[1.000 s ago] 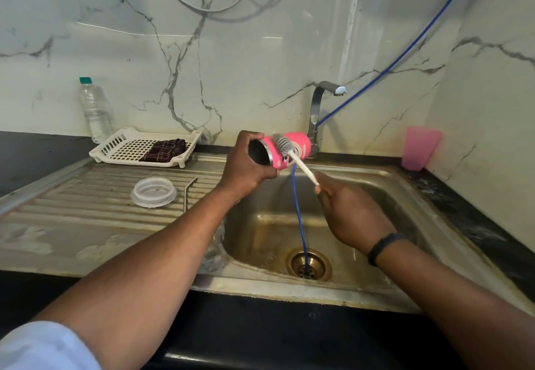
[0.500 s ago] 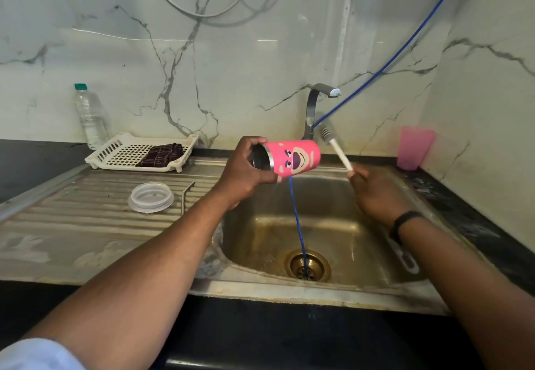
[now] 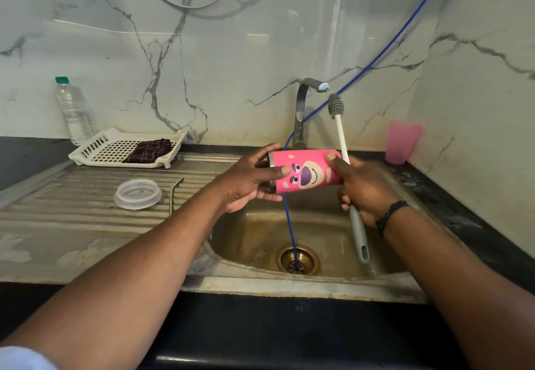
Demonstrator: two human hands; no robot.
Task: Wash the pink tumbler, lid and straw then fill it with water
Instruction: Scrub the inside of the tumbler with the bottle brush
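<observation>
The pink tumbler (image 3: 307,171) with a bear face lies sideways over the sink basin (image 3: 324,233), its open steel rim to the left. My left hand (image 3: 249,181) grips it at the rim end. My right hand (image 3: 362,187) holds a bottle brush (image 3: 340,135) upright, grey bristles near the tap (image 3: 307,103), and its thumb rests on the tumbler's base end. The clear lid (image 3: 137,193) lies on the steel drainboard (image 3: 72,196), with the metal straw (image 3: 175,193) just right of it.
A blue hose (image 3: 289,219) runs from the upper right wall down into the drain. A white basket (image 3: 127,148) with a dark cloth and a plastic water bottle (image 3: 72,112) stand at the back left. A pink cup (image 3: 402,142) sits in the right corner.
The brush has left the tumbler's outside and now stands upright to its right. The tumbler has come lower and turned, and my right thumb now touches its base end.
</observation>
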